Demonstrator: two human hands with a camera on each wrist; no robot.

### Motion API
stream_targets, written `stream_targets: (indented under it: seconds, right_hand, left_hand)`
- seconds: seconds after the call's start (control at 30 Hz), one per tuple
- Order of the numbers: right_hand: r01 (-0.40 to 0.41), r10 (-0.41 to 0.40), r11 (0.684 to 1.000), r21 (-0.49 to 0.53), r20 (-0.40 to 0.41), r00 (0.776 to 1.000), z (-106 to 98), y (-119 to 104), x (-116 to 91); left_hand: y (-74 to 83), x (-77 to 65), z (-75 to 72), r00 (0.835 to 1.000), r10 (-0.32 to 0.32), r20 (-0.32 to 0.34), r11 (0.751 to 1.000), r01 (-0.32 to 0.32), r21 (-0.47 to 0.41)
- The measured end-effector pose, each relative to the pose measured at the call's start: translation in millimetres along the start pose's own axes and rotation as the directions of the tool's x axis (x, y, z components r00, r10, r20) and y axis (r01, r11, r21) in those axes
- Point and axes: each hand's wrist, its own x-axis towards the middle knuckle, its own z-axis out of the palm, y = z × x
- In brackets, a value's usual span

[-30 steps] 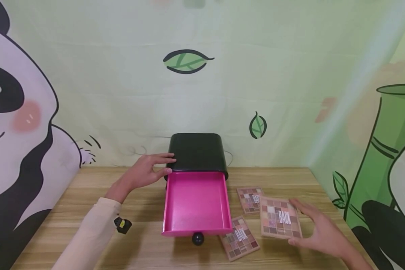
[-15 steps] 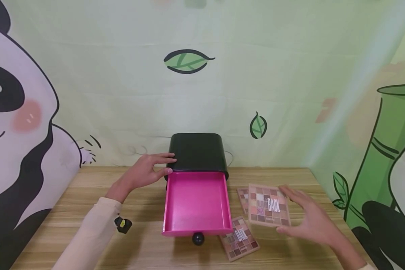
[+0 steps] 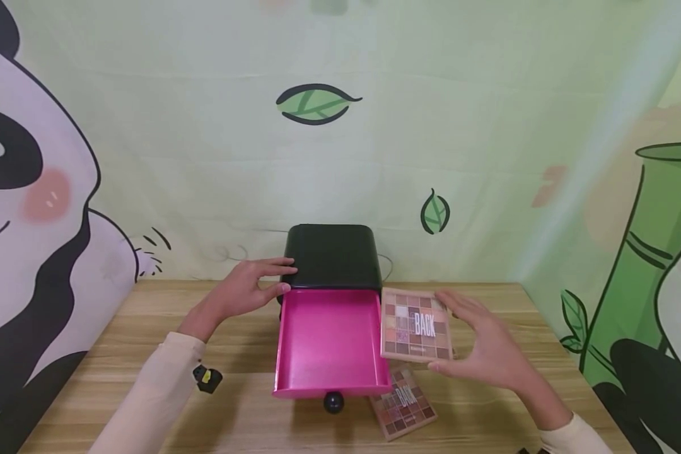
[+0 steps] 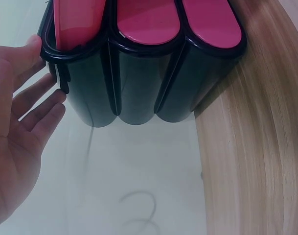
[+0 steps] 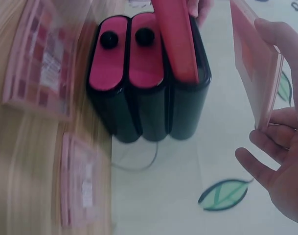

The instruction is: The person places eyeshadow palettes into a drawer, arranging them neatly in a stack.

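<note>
A black drawer unit [image 3: 331,255] with pink drawers stands at the back of the table, its top drawer [image 3: 329,340] pulled out and bare inside. My left hand [image 3: 241,290] rests on the unit's left side, extended fingers over the top and thumb at the front edge. Between thumb and fingers, my right hand [image 3: 488,350] pinches an eyeshadow palette [image 3: 411,325] marked BACK, raised beside the drawer's right wall. A second palette [image 3: 405,410] lies on the table near the drawer's front right corner. The right wrist view shows another palette [image 5: 80,186] lying flat, mostly hidden in the head view.
The two lower drawers [image 5: 109,61] are closed, each with a black knob. A black knob [image 3: 333,402] also sticks out from the open drawer. Behind the wooden table [image 3: 221,410] hangs a printed cloth [image 3: 215,157] with a panda and leaves.
My right hand has carried the palette leftward and away from me, from above the table's right part to the drawer's right edge. The left hand and drawer have stayed put.
</note>
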Motion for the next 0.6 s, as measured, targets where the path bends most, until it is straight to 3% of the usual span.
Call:
stream_targets:
  seconds: [0.33,0.6]
  right_hand:
    - [0.050,-0.051,0.997,0.051,0.025,0.998,21.9,-30.9,26.0]
    - [0.078,-0.083,0.994,0.082,0.058,0.995,39.7,-51.1,41.6]
  left_hand:
    - [-1.4,0.2,0.8,1.000,0.014,-0.014,1.000,-0.013,0.014]
    - [0.2,0.2,1.5,1.000,-0.015,-0.003,1.000,0.015,0.010]
